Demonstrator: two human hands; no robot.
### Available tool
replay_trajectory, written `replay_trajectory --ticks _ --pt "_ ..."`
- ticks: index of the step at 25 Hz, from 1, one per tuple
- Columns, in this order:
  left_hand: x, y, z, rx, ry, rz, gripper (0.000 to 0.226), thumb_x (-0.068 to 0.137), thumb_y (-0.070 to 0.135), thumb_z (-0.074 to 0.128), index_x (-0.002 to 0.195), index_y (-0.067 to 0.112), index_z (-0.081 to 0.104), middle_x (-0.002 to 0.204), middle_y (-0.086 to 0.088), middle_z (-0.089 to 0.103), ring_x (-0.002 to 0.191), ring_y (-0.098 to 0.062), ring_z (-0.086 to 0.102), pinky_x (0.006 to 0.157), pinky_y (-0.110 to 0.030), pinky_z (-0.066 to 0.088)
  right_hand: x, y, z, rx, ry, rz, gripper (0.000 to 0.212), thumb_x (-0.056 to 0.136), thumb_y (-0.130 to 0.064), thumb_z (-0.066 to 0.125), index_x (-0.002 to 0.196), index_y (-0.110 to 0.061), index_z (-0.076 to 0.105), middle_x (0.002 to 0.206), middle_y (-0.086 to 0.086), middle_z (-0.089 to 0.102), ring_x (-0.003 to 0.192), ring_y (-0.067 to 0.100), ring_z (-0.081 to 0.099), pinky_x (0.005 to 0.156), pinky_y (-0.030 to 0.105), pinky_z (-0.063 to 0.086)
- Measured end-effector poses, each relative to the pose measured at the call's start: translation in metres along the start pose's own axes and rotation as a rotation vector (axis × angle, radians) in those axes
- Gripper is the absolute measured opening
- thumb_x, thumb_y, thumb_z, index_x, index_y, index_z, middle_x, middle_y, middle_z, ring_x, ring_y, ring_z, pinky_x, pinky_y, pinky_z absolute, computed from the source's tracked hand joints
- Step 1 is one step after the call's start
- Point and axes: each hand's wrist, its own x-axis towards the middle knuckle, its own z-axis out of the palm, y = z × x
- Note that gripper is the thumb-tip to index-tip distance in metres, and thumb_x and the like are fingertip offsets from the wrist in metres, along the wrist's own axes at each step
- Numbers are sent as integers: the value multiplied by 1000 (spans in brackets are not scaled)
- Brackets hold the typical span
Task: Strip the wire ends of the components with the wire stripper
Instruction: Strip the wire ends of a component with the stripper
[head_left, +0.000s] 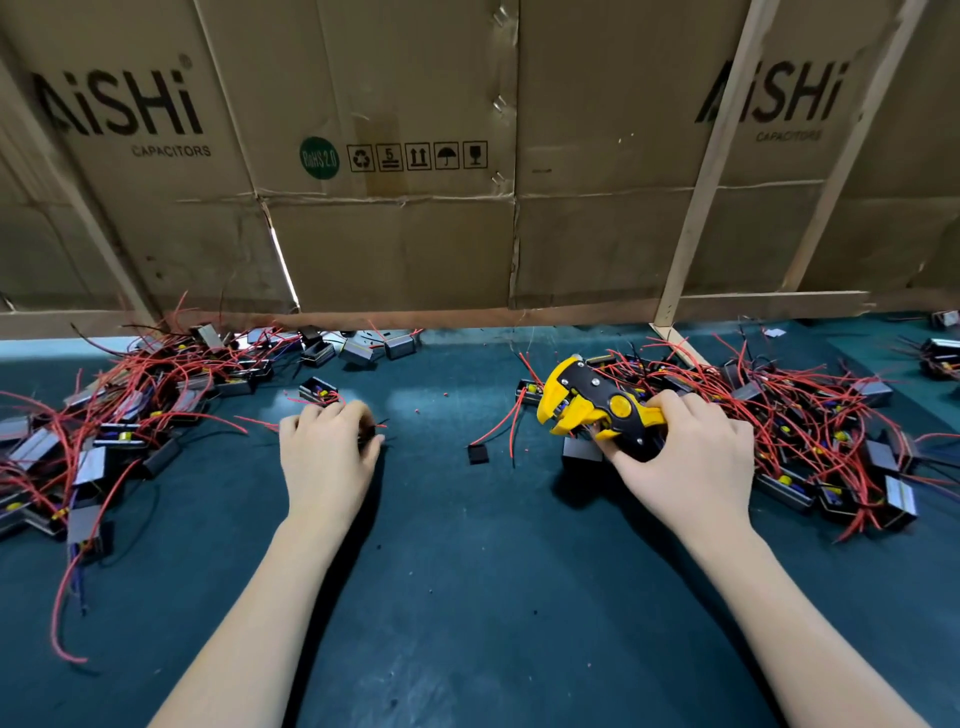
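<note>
- Bare forearms come up from the lower edge of the view, and both hands work on a dark green table (467, 597).
- At about 3 o'clock from the centre, the right hand (691, 457) has its fingers curled round the handles of a yellow and black wire stripper (592, 402); its grip is clenched on the tool.
- The stripper's long axis runs roughly from 3 to 9 o'clock, with its jaws pointing toward 9 o'clock, at the left hand.
- The left hand (324, 449) lies at about 9 o'clock from the stripper's jaws, its fingers curled over a small dark component (370, 434) with thin wires poking out toward 3 o'clock. It looks to be grasping that part, though the fingers hide most of it.
- A bare stretch of table separates the stripper's jaws from the held component; the two are near but apart.
- My reading: the next move turns on bringing the wire ends at 3 o'clock of the left hand into the jaws, so either hand could close that gap along the same line.
- A loose black component (478, 453) with a red wire lies between the hands.
- Heaps of black components with red wires sit at 9 o'clock (119, 415) and at 3 o'clock (810, 431).
- Cardboard boxes (389, 234) stand along the far edge at 12 o'clock.
</note>
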Motion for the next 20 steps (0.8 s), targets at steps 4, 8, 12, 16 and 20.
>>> replay_trajectory --ticks 4,8,12,16,20 --pt "-8 17 -6 -215 -34 42 22 71 42 83 73 27 67 74 12 68 89 -21 51 79 -33 21 0 1 1 -8 -1 -11 55 67 -68 64 82 -15 58 79 2 61 81 32 58 74 39 34" --pt "-18 40 -12 -318 -211 352 26 67 49 82 77 32 64 84 17 61 93 -13 46 83 -31 27 -1 1 4 -17 0 -30 54 68 -67 70 82 -15 59 80 1 61 81 31 58 75 39 34" --pt "-22 46 -17 -524 -431 378 24 78 28 79 89 19 59 89 8 63 85 -13 57 81 -34 48 -1 0 4 -27 -4 -49 56 67 -67 62 84 -14 61 80 1 61 81 31 58 76 40 34" --pt "-28 59 -21 -993 -552 178 17 82 17 76 91 13 62 86 -2 66 72 -9 58 72 -24 49 -2 -3 3 -78 3 -87 51 62 -54 80 82 -12 61 77 3 59 78 31 57 74 39 33" --pt "-34 74 -23 -1286 -584 78 15 81 16 64 90 4 65 82 7 65 71 -1 56 65 -8 41 -7 -12 2 -147 -18 -93 53 63 -58 76 83 -11 62 78 6 61 78 32 58 74 39 34"
